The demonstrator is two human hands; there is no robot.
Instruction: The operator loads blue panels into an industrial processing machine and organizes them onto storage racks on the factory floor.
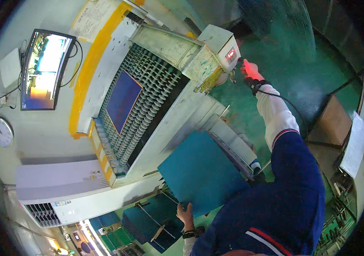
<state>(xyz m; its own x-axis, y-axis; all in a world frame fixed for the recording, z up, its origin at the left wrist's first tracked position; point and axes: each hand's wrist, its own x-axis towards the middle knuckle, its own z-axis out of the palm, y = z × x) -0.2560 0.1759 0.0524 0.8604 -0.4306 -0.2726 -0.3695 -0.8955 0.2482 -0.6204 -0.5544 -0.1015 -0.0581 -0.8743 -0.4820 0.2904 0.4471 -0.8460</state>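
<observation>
A large flat teal-blue panel [203,173] is tilted in front of my body. My left hand [185,216] grips it at its lower left edge, with a dark band round the wrist. Stretched far forward, my right hand [251,69] is at the side of a white control box [221,45] with a lit red display. Its fingers are closed near a small dark part there; what they hold, if anything, is too small to make out. A dark blue panel [124,102] with an orange edge lies flat on the machine's rows of rollers [147,100].
A monitor [47,70] and a round clock [2,132] hang on the left wall. Below stands a white air-conditioning unit [88,205]. More dark panels [152,219] are by the left hand. A brown board [330,121] leans at right. A cable hangs from my right wrist.
</observation>
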